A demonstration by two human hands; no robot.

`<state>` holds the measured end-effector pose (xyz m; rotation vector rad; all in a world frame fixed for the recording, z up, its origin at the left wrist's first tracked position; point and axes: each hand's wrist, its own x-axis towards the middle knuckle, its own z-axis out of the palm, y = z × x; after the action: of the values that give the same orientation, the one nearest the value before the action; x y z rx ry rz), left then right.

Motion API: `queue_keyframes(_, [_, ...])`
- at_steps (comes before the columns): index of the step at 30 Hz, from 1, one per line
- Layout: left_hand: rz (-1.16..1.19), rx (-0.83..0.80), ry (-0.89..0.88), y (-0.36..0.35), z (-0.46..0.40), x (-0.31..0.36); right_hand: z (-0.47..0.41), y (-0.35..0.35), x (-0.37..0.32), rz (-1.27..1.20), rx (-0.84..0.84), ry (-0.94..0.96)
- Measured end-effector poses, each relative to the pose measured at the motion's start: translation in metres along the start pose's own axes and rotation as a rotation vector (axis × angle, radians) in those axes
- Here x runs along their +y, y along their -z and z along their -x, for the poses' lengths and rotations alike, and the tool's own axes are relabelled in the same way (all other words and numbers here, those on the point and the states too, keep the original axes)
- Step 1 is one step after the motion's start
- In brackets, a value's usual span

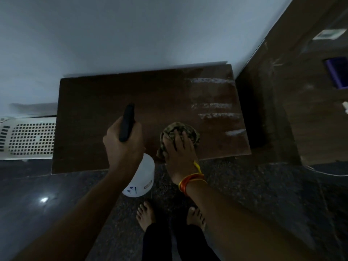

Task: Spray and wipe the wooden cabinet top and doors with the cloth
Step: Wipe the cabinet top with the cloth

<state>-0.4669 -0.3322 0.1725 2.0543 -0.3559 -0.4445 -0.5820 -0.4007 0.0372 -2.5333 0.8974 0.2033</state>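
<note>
The dark wooden cabinet top (105, 95) lies below me against a pale wall. My left hand (122, 146) grips a spray bottle by its neck; the white bottle body (143, 178) hangs under the hand and the black spray head (127, 122) points out over the top. My right hand (178, 149) presses a crumpled, mottled green cloth (180, 129) onto the top near the front edge, fingers spread over it. Whitish streaks (214, 111) show on the right part of the top. The cabinet doors are out of sight.
A white perforated crate or appliance (28, 136) stands left of the cabinet. A tall dark wooden panel (291, 110) rises on the right. My bare feet (146, 213) stand on the dark speckled floor (254, 185) in front of the cabinet.
</note>
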Motion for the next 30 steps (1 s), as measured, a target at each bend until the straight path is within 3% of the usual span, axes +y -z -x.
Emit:
queue_keyframes(11, [0.042, -0.03, 0.007, -0.017, 0.012, -0.011, -0.007, 0.01, 0.018, 0.054, 0.057, -0.027])
queue_keyframes(20, [0.067, -0.034, 0.047, -0.025, 0.018, -0.007, 0.024, 0.007, 0.036, 0.104, -0.024, -0.049])
queue_keyframes(25, [0.072, -0.029, 0.003, -0.035, 0.011, -0.008, -0.007, 0.016, 0.043, 0.115, 0.065, -0.096])
queue_keyframes(30, [0.088, -0.049, 0.025, -0.037, 0.012, -0.004, 0.018, 0.012, 0.039, 0.102, 0.058, -0.174])
